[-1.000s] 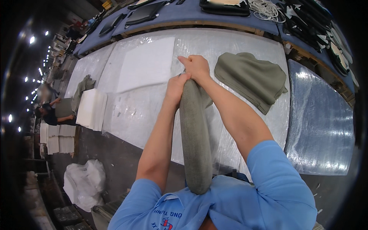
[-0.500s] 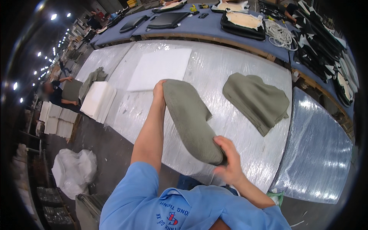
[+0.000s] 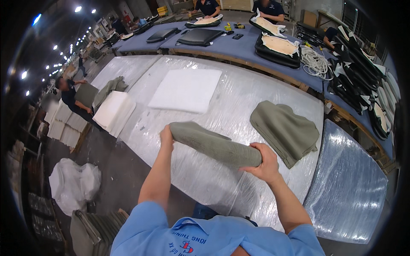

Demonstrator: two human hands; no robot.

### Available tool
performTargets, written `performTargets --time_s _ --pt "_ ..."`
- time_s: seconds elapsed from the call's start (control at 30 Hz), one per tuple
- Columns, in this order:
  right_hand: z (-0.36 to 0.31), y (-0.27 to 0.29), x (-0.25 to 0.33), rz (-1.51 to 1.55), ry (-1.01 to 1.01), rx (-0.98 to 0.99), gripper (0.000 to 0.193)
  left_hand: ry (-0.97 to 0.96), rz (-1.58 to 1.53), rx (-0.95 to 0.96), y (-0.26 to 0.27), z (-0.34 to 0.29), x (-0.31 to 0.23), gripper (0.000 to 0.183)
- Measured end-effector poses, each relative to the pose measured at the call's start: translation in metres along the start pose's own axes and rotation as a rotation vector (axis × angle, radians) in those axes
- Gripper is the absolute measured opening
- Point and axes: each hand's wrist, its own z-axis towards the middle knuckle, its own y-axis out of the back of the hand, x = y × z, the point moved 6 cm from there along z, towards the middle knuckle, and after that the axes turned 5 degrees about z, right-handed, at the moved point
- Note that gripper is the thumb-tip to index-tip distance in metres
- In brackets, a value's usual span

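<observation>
An olive-green fabric cushion (image 3: 209,145) hangs in front of me above the plastic-wrapped table (image 3: 205,187), its near side toward me. My left hand (image 3: 167,137) is closed on its left end, the fingers partly hidden behind it. My right hand (image 3: 266,163) grips the right end, thumb on the near side. Folded olive-green fabric (image 3: 286,132) lies on the table to the right of the cushion. Beyond it on the left lies a flat white foam sheet (image 3: 185,90).
A stack of white foam pads (image 3: 113,112) stands at the table's left edge near a co-worker (image 3: 72,99). A blue-topped bench (image 3: 239,47) with black upholstered panels runs along the back. Stacked olive-green cushions (image 3: 98,232) and a white plastic bundle (image 3: 74,183) sit at lower left.
The cushion has turned from a steep slant to nearly level. My left hand has come down and left; my right hand has closed on the right end. The view has tilted up slightly.
</observation>
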Motion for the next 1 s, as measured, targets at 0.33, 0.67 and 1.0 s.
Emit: performTargets --time_s 0.33,0.67,1.0 --pt "0.036 -0.009 0.0 -0.004 -0.051 0.006 0.079 -1.422 0.432 0.311 -0.066 -0.287 -0.152 0.034" --pt "-0.034 -0.03 -0.034 -0.042 -0.375 0.167 0.083 -1.065 0.269 0.243 -0.054 -0.156 -0.156 0.031" --pt "-0.049 -0.105 -0.052 0.424 -0.465 -0.295 0.062 -0.437 0.04 0.253 0.036 -0.013 -0.127 0.04"
